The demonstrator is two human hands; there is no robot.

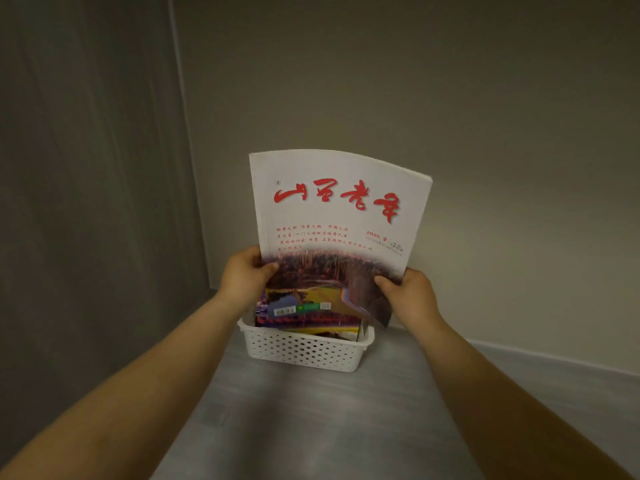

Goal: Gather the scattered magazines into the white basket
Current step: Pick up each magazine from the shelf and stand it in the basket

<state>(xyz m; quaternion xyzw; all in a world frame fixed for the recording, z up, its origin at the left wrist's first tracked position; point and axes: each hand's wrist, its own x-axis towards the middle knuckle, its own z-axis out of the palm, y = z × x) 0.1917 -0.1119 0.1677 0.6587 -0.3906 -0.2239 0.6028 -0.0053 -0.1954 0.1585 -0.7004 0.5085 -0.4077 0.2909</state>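
Your left hand and right hand both grip the white-covered magazine, thumbs on its front near the bottom corners, holding it upright over the white basket. That basket stands on the grey floor near the wall corner, with other magazines stacked inside it.

Both hands, left and right, hold a magazine above the white basket.
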